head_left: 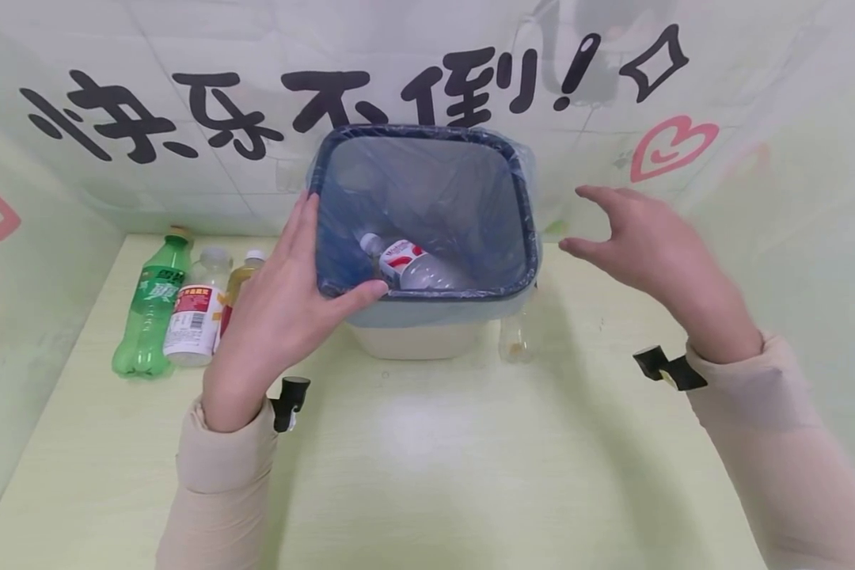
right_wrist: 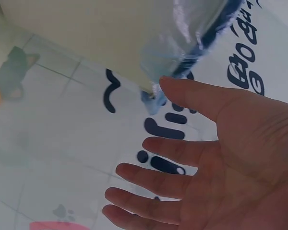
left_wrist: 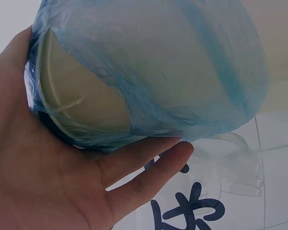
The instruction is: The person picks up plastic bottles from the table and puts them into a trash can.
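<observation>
Touching left grip (head_left: 276, 297): lined bin (head_left: 422, 340)

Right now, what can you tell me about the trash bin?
The trash bin is cream-coloured, seemingly plastic, with rounded corners and a dark rim. A thin, see-through bluish bag lines it and folds over the rim. Its open top faces the head camera; a clear bottle with a red-and-white label lies inside. It is near the wall; whether its base sits flat on the table is unclear. The left hand touches its near left corner, thumb over the rim.

Spread fingers (right_wrist: 153, 182) near bin (right_wrist: 81, 31) in bluish liner (right_wrist: 180, 40).
</observation>
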`<control>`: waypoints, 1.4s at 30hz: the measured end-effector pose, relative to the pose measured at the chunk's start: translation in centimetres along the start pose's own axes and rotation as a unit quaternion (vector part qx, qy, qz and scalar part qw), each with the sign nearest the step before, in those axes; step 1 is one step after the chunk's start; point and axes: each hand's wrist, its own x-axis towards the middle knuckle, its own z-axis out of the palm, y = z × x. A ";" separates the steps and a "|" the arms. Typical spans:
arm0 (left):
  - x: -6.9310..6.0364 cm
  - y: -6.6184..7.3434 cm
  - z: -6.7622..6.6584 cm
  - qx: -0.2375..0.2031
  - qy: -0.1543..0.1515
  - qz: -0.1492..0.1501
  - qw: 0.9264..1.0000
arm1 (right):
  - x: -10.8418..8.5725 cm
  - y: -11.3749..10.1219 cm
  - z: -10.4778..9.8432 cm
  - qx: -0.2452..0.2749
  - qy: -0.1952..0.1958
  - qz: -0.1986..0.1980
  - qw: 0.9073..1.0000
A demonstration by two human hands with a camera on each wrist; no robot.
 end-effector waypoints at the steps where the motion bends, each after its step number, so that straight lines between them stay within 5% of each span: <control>1: 0.0 0.0 0.0 0.000 -0.001 0.000 1.000 | 0.0 0.2 0.4 -0.001 0.000 0.001 1.000; 32: -0.2 0.0 -0.2 -0.002 -0.001 -0.004 1.000 | 1.6 3.1 8.4 0.031 -0.043 0.028 0.998; 42: -0.2 0.0 -0.2 -0.006 -0.002 -0.006 1.000 | 2.4 3.1 9.6 0.031 -0.041 0.025 0.998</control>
